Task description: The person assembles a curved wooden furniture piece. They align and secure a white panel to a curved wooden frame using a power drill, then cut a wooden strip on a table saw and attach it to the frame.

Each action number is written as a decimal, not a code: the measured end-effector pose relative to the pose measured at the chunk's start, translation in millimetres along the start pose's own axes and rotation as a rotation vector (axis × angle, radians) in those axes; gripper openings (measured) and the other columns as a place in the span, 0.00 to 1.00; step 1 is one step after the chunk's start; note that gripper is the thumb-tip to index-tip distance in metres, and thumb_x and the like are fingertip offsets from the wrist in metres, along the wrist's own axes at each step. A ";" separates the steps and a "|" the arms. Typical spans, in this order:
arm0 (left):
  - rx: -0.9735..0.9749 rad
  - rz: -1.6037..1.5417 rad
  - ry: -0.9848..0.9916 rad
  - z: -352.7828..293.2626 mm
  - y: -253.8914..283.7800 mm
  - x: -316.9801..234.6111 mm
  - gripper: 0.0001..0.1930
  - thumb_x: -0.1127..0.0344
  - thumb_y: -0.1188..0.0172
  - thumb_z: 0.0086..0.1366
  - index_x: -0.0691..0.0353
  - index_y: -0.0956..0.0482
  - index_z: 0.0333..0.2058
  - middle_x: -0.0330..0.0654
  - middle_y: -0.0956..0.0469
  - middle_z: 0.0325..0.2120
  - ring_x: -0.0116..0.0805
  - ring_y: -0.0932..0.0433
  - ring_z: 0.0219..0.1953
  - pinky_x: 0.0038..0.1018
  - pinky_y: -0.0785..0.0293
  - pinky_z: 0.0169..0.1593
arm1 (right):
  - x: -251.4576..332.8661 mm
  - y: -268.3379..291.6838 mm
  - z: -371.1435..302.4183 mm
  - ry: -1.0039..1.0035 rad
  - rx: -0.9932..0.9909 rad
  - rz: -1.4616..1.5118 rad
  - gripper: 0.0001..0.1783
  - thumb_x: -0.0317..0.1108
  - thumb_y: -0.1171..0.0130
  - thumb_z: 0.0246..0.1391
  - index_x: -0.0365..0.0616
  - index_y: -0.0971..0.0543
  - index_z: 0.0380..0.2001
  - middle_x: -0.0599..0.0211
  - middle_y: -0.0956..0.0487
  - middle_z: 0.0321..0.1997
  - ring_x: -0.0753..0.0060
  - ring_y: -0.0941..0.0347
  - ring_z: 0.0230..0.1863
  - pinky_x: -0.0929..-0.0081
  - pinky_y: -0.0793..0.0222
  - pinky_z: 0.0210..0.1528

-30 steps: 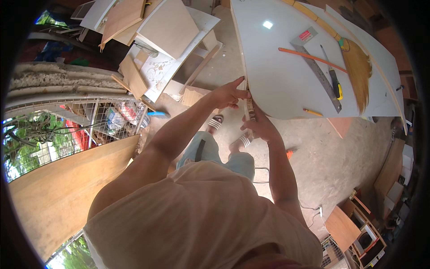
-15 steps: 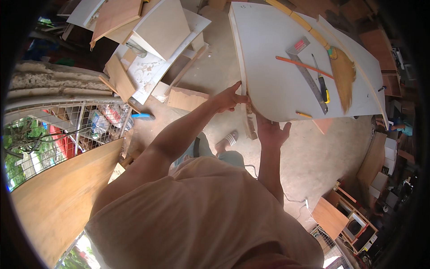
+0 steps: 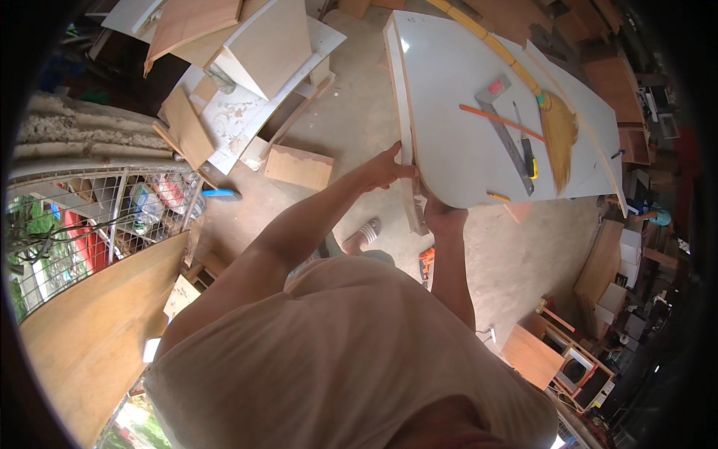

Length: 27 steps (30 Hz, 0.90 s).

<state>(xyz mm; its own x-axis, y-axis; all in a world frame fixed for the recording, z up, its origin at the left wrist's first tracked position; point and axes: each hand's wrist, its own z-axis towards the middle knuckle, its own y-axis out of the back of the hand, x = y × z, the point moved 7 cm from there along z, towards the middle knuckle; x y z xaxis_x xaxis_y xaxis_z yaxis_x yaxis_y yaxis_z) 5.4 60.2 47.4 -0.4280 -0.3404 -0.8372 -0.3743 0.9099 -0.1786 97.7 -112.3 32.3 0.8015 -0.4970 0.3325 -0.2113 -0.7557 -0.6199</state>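
Observation:
A white panel [image 3: 464, 142] with a rounded near corner and a thin wooden edge lies in front of me. My left hand [image 3: 383, 170] grips the long edge strip [image 3: 407, 153] on the panel's left side, its index finger along the strip and its thumb across it. At the rounded corner, my right hand [image 3: 446, 217] is closed around the panel's rim, and its fingers are partly hidden beneath. On the panel lie a metal square [image 3: 510, 138], a reddish-orange pencil-like stick [image 3: 499, 122], a screwdriver [image 3: 521, 123], a yellow-black cutter [image 3: 530, 159] and a short yellow pencil [image 3: 499, 196].
A broom [image 3: 557, 138] lies along the panel's far right. White and wooden cabinet parts [image 3: 262, 52] stand at the upper left, with a loose board [image 3: 299, 166] on the floor. An orange tool [image 3: 426, 263] is beside my right forearm. Wire fencing [image 3: 97, 209] borders the left.
My right hand has closed in at the rounded corner; its thumb no longer sticks out. The left hand stays on the edge strip. The view has shifted slightly, and the orange tool on the floor now shows.

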 end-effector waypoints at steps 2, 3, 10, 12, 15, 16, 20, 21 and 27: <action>0.012 -0.015 -0.006 0.1 0.1 0.4 0.58 0.51 0.29 0.52 0.66 0.60 0.71 0.44 0.25 0.28 0.28 0.35 0.23 0.25 0.36 0.24 | -0.8 -8.1 -4.9 0.030 -0.003 0.009 0.23 0.46 0.58 0.66 0.41 0.27 0.53 0.59 0.22 0.52 0.58 0.22 0.52 0.63 0.19 0.50; 0.010 -0.016 0.001 0.0 -0.5 2.2 0.58 0.51 0.29 0.52 0.65 0.59 0.71 0.44 0.25 0.29 0.28 0.35 0.23 0.25 0.36 0.24 | -1.3 -9.9 -7.0 0.039 -0.003 0.010 0.23 0.46 0.58 0.65 0.41 0.27 0.53 0.60 0.22 0.52 0.58 0.22 0.51 0.63 0.19 0.50; -0.047 -0.178 0.113 -5.5 8.7 23.2 0.45 0.56 0.33 0.54 0.61 0.45 0.67 0.45 0.26 0.37 0.28 0.36 0.26 0.27 0.34 0.29 | 1.4 2.4 2.6 0.010 -0.004 0.085 0.21 0.46 0.56 0.64 0.45 0.25 0.51 0.65 0.21 0.50 0.62 0.22 0.51 0.65 0.19 0.49; -0.047 -0.153 0.131 -13.3 20.1 22.8 0.42 0.57 0.34 0.54 0.61 0.42 0.65 0.45 0.26 0.39 0.28 0.36 0.27 0.28 0.34 0.31 | 2.3 1.8 5.0 0.017 0.014 0.079 0.20 0.45 0.56 0.64 0.46 0.25 0.51 0.66 0.20 0.50 0.63 0.22 0.51 0.64 0.19 0.49; -0.011 -0.121 0.151 -13.1 28.1 26.4 0.36 0.54 0.36 0.57 0.61 0.37 0.61 0.45 0.27 0.40 0.26 0.37 0.25 0.29 0.34 0.32 | 1.9 -1.5 3.2 0.042 0.057 0.063 0.20 0.45 0.56 0.64 0.47 0.24 0.50 0.67 0.20 0.49 0.63 0.22 0.50 0.64 0.19 0.49; 0.007 -0.112 0.154 -10.1 30.0 28.6 0.34 0.53 0.37 0.58 0.61 0.35 0.60 0.44 0.27 0.40 0.26 0.38 0.24 0.29 0.34 0.32 | 2.0 -3.9 2.0 0.051 0.076 0.060 0.20 0.45 0.56 0.64 0.47 0.24 0.50 0.67 0.20 0.48 0.63 0.22 0.50 0.64 0.19 0.49; -0.004 -0.319 0.154 21.5 40.3 21.5 0.31 0.42 0.42 0.60 0.62 0.30 0.51 0.37 0.32 0.31 0.27 0.41 0.20 0.29 0.35 0.30 | 0.5 -0.4 3.0 0.027 0.114 0.075 0.18 0.43 0.55 0.65 0.47 0.25 0.51 0.69 0.20 0.50 0.67 0.23 0.52 0.67 0.21 0.51; -0.056 -0.329 0.115 33.2 49.3 13.8 0.31 0.40 0.43 0.60 0.63 0.28 0.48 0.37 0.32 0.31 0.26 0.41 0.19 0.28 0.35 0.30 | -1.7 -11.2 -7.5 0.048 0.014 0.048 0.17 0.41 0.54 0.65 0.47 0.25 0.51 0.72 0.21 0.51 0.71 0.24 0.54 0.72 0.23 0.53; -0.144 -0.076 0.039 81.4 88.8 -28.5 0.25 0.41 0.46 0.63 0.61 0.24 0.36 0.35 0.30 0.26 0.23 0.41 0.21 0.25 0.41 0.26 | -0.4 -13.8 -14.3 0.063 -0.111 0.037 0.17 0.41 0.56 0.67 0.47 0.25 0.52 0.73 0.21 0.53 0.73 0.26 0.56 0.74 0.25 0.56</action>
<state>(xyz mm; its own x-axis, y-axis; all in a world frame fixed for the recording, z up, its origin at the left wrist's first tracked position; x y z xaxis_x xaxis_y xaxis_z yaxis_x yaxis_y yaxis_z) 51.3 170.0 13.4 -0.4241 -0.4187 -0.8030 -0.5201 0.8385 -0.1625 92.3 -107.8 50.9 0.7560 -0.5486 0.3571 -0.3037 -0.7773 -0.5510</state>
